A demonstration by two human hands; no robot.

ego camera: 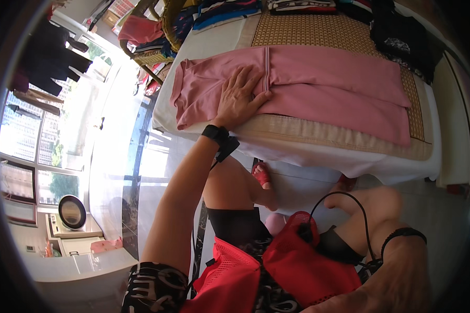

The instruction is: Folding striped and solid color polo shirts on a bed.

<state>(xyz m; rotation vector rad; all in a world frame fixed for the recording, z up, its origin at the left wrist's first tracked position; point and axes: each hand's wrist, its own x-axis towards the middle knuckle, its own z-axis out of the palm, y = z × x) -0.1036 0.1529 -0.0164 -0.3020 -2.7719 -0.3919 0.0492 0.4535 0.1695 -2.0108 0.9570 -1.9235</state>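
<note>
A pink garment (pixel 329 82) lies spread lengthwise over a bed, crossed by a narrow striped trim. My left hand (pixel 241 94) rests palm down on its left part, thumb near the trim and fingers slightly apart. That wrist wears a black watch (pixel 216 134) with a small black device and a cable. At lower right, my right hand (pixel 389 223) seems to be by my bent knee, beyond a black braided bracelet (pixel 405 231); its fingers cannot be made out. Red mesh cloth (pixel 305 266) covers part of my lap.
The bed has a woven mat (pixel 309 33) and a white sheet (pixel 297 150). Folded clothes (pixel 227 15) are stacked at its far side, a black garment (pixel 401 39) at the right. A rattan chair (pixel 152 58) holding clothes stands at upper left. Windows and a white counter (pixel 82 266) are further left.
</note>
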